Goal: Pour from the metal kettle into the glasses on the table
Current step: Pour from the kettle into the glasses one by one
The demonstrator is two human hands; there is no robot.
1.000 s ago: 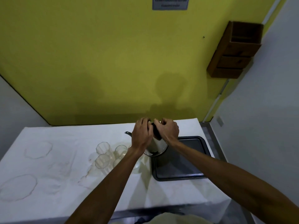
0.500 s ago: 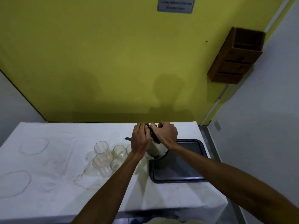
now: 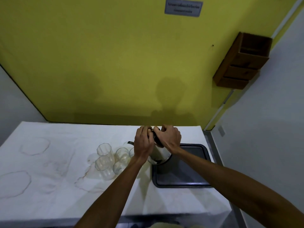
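The metal kettle (image 3: 159, 155) is lifted and tilted to the left, its thin spout (image 3: 130, 142) pointing over the glasses. My right hand (image 3: 170, 137) grips its black handle from the right. My left hand (image 3: 143, 143) is closed on the kettle's top and hides much of the body. Several clear empty glasses (image 3: 104, 150) stand close together on the white tablecloth (image 3: 65, 186) just left of the kettle; one is partly hidden behind my left wrist. I cannot see any liquid flowing from the spout.
A dark rectangular tray (image 3: 182, 175) lies on the table's right end, under the kettle's base. Faint ring stains mark the cloth at the left. A yellow wall stands behind the table and a wooden box (image 3: 241, 61) hangs at the upper right.
The kettle has tipped a little further left toward the glasses, with both hands staying on it. My head has shifted, so the table sits slightly lower in view.
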